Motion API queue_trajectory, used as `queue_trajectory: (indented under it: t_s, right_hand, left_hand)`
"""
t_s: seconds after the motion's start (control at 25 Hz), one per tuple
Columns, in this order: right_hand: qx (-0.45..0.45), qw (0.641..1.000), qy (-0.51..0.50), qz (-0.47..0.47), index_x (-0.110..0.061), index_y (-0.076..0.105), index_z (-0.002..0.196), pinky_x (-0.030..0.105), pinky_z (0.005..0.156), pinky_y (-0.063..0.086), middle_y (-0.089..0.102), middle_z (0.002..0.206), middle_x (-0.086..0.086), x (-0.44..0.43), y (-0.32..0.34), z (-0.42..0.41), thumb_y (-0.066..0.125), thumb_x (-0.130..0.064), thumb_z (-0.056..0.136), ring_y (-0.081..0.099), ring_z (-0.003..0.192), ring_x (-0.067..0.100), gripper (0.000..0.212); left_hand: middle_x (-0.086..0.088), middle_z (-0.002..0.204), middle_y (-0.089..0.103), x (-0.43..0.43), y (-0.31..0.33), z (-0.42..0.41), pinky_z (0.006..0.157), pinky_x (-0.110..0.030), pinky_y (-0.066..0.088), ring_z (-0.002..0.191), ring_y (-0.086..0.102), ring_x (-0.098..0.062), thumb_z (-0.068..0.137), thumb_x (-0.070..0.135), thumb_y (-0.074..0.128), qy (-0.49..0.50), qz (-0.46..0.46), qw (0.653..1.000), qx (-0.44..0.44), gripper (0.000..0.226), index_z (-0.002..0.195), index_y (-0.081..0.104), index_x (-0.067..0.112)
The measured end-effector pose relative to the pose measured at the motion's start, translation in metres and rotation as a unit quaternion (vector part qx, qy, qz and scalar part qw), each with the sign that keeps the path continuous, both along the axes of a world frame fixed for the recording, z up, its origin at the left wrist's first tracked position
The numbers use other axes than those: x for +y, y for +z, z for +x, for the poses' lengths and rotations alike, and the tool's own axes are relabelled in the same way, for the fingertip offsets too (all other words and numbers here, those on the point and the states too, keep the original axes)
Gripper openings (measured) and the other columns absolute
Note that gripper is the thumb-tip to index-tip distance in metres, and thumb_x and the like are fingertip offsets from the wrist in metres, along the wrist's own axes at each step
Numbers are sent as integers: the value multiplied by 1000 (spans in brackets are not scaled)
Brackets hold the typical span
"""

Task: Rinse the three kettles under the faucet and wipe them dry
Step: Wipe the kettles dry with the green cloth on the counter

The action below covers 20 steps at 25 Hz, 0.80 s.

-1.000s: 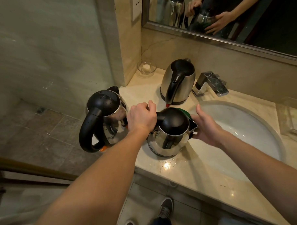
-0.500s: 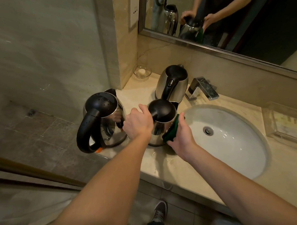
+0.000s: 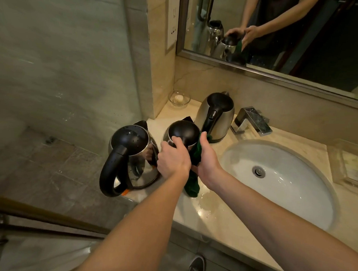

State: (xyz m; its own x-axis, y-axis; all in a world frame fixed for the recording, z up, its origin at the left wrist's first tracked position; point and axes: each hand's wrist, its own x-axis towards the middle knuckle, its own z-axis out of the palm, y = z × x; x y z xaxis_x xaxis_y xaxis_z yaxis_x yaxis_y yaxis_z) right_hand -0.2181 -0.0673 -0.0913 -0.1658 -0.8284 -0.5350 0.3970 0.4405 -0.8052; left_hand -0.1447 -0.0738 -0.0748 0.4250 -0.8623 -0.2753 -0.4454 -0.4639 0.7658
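Note:
Three steel kettles with black lids stand on the marble counter (image 3: pixel 216 215). My left hand (image 3: pixel 173 159) grips the handle of the middle kettle (image 3: pixel 183 132). My right hand (image 3: pixel 206 156) presses a dark green cloth (image 3: pixel 192 184) against that kettle's right side; the cloth hangs down to the wet counter. The big kettle (image 3: pixel 130 154) with a looped black handle stands at the counter's left edge, with water drops on its lid. The third kettle (image 3: pixel 216 114) stands behind, next to the chrome faucet (image 3: pixel 251 121).
The white sink basin (image 3: pixel 278 179) lies to the right, with its drain open. A puddle shines on the counter in front of the cloth. A glass candle dish (image 3: pixel 179 99) sits in the back corner. A clear tray (image 3: pixel 349 163) is at far right. A mirror hangs above.
The middle kettle has moved back and to the left, between the other two. My right hand has slid with the green cloth from the spout side down the kettle's right flank.

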Motion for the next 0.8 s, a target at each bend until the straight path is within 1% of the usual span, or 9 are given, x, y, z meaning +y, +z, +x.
queue_trajectory:
  t_s: [0.12,0.24,0.36,0.44,0.56,0.6,0.68,0.72,0.8]
  right_hand:
    - [-5,1000,0,7,-27,52,138,48,110,39,62,131,2,-11,3,-6,42,-70,90,54,124,21,65]
    - [4,1000,-3,16,-24,54,136,46,111,38,64,126,1,-22,4,-7,40,-66,93,55,122,18,62]
    - [2,1000,0,12,-23,56,131,43,111,38,65,121,-3,-32,4,-14,40,-62,95,54,122,16,56]
    - [5,1000,-2,9,-23,52,137,44,113,35,61,123,-6,-39,3,-21,39,-61,96,49,126,17,57]
    - [10,1000,10,15,-21,47,143,45,113,35,59,128,-4,-46,1,-27,39,-63,95,48,129,17,63]
    - [12,1000,16,19,-21,47,143,42,111,37,60,126,-5,-46,-1,-29,38,-63,95,48,129,17,64]
    - [23,999,22,26,-22,47,142,38,106,38,61,112,-11,-45,-4,-30,36,-61,97,48,124,13,60]
    - [28,999,23,30,-22,47,142,37,106,38,60,108,-13,-44,-4,-31,35,-60,98,48,123,13,59]
    - [37,998,23,33,-22,47,142,39,109,36,57,107,-14,-42,-5,-31,35,-58,98,46,125,12,58]
  left_hand:
    - [-16,114,66,-14,-3,-2,88,-41,43,107,60,-34,102,48,28,18,-8,1000,16,52,123,57,10]
    - [-15,113,66,-30,-5,-5,88,-42,43,106,60,-34,102,49,28,26,-13,1000,11,52,122,57,11]
    - [-13,110,66,-44,-6,-8,80,-37,38,103,60,-30,102,48,28,28,-14,999,5,51,120,57,11]
    - [-14,109,66,-52,-6,-11,77,-35,33,102,60,-30,102,48,28,33,-12,999,4,51,121,57,11]
    - [-14,109,66,-62,-7,-18,76,-36,35,101,60,-31,102,49,28,40,-14,999,-4,53,123,57,11]
    - [-14,109,66,-65,-7,-20,75,-37,36,98,60,-30,101,50,27,40,-14,999,-3,53,123,57,11]
    - [-13,108,66,-69,-8,-22,73,-36,38,91,57,-26,102,50,27,36,-11,999,-4,54,124,56,11]
    - [-12,107,66,-70,-7,-22,71,-36,38,89,55,-24,102,51,26,34,-8,999,-6,54,124,55,12]
    - [-12,108,65,-69,-6,-23,71,-36,37,88,54,-24,102,51,25,30,-3,1000,-9,53,124,54,12]
